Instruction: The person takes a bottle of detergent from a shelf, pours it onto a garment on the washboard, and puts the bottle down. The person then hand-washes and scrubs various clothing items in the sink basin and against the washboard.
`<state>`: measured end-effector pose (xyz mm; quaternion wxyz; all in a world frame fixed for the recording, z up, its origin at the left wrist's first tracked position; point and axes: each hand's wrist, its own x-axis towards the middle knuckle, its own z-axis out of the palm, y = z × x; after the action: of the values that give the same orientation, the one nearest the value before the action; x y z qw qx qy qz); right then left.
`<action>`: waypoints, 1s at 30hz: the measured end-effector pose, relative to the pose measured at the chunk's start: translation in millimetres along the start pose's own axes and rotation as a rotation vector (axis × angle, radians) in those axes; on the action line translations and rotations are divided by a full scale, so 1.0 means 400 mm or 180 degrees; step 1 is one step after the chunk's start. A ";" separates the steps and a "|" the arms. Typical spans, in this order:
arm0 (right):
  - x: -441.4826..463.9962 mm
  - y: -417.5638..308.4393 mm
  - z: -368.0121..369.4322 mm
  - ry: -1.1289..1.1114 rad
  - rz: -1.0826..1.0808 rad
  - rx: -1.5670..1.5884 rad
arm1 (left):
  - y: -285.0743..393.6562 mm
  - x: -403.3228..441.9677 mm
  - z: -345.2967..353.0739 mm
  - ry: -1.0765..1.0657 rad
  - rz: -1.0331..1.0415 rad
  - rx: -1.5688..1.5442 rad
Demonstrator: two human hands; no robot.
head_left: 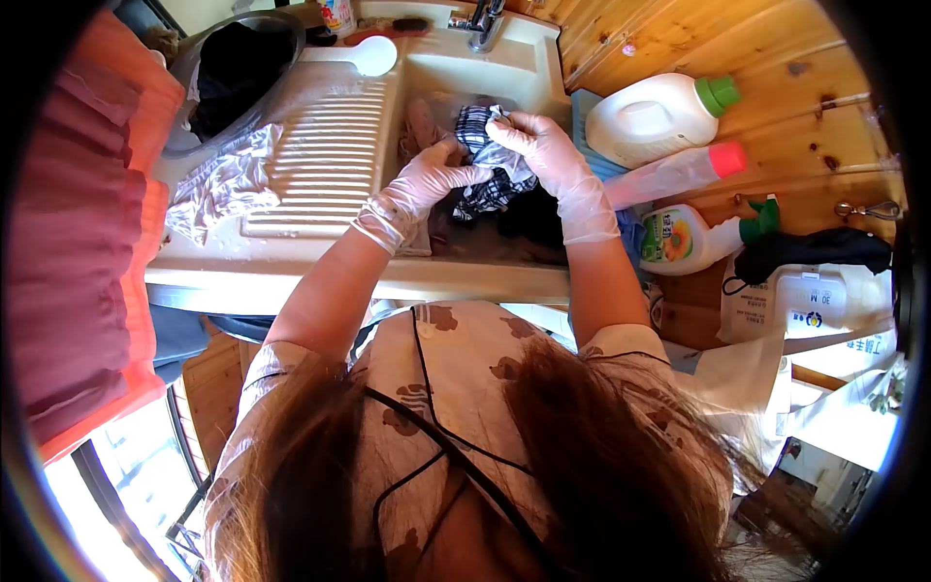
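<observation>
The gloved left hand [422,184] and right hand [555,165] reach past the near rim of the sink [475,281]. A checked, pale-backed cloth [497,157] lies bunched between them: the left fingers grip its left side, the right fingers pinch its upper right part. Black fabric [533,215] lies below; beyond stands the tap [482,31].

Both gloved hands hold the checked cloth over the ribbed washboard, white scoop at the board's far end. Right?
Wrong place: the head view shows the checked cloth over the sink basin, beside the ribbed washboard. Gloved left hand, gloved right hand and white scoop are as stated.
</observation>
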<state>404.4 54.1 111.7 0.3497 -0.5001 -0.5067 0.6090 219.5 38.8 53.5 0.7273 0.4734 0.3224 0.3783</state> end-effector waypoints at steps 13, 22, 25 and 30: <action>-0.027 -0.078 -0.035 0.1067 -0.2063 0.0269 | 0.104 0.003 -0.072 -0.0456 0.0045 0.1090; -0.039 -0.215 -0.063 0.0395 -0.2199 0.1220 | 0.181 0.100 -0.018 0.0579 0.0934 0.1695; -0.047 -0.287 -0.065 0.0048 -0.2451 0.1445 | 0.229 0.141 0.014 0.0054 0.0429 0.1238; -0.081 -0.421 -0.064 0.0224 -0.2627 0.1014 | 0.280 0.130 0.031 0.0524 -0.0301 0.0531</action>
<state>423.8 71.6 283.0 0.6533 -0.2162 -0.5515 0.4715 228.5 107.4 156.4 0.6735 0.4839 0.4333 0.3529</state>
